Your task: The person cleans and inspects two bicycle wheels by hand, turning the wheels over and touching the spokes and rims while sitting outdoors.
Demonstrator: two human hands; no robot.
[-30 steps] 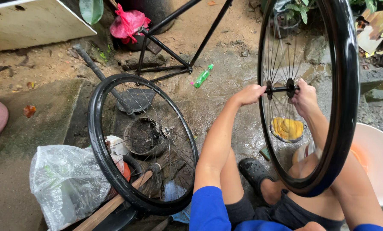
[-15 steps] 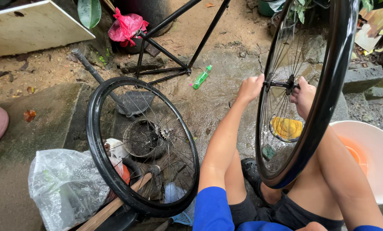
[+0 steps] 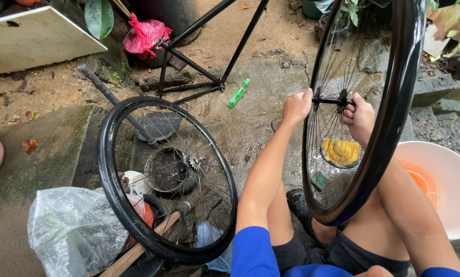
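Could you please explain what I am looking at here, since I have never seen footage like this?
This is one picture from a camera worn on a person's head, looking down at their own bare arms and knees. The left hand and right hand each grip an end of the axle of a black bicycle wheel, holding it upright above the wet ground. A second wheel leans over some clutter to the left, beside a clear plastic bag. Farther off lie a black bicycle frame, a small green bottle and a pink bag. A pale basin sits at the right.
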